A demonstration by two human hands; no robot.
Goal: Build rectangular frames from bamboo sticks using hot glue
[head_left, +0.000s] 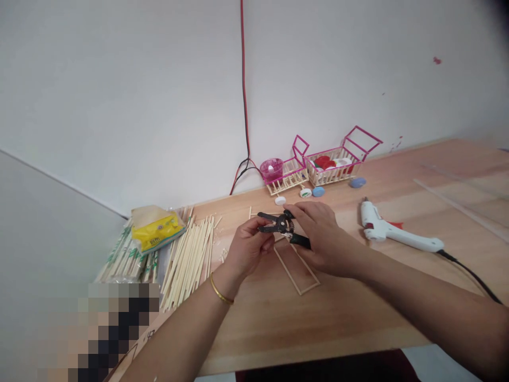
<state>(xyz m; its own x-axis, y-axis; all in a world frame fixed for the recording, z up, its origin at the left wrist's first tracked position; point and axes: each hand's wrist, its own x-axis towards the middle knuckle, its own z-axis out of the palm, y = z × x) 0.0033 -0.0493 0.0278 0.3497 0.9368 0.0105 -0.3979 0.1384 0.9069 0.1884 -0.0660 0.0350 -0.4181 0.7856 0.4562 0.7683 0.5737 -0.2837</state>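
Observation:
My right hand (324, 233) is wrapped round the dark-handled wire strippers (281, 223), whose jaws point left and stand apart. At those jaws my left hand (252, 244) has its fingers pinched together; what they hold, if anything, is hidden. A gold bangle sits on the left wrist. Under the hands, a thin rectangular frame of wooden sticks (306, 281) lies flat on the table, its far end partly covered. Behind the left hand another light stick frame (256, 211) shows in part.
Loose wooden sticks (191, 254) lie left, beside wrapped chopsticks (123, 249) and a yellow packet (159, 231). Two stick-built carts, one small (288, 183) and one larger (336, 170), stand by the wall. A white glue gun (397, 236) with a cord rests right.

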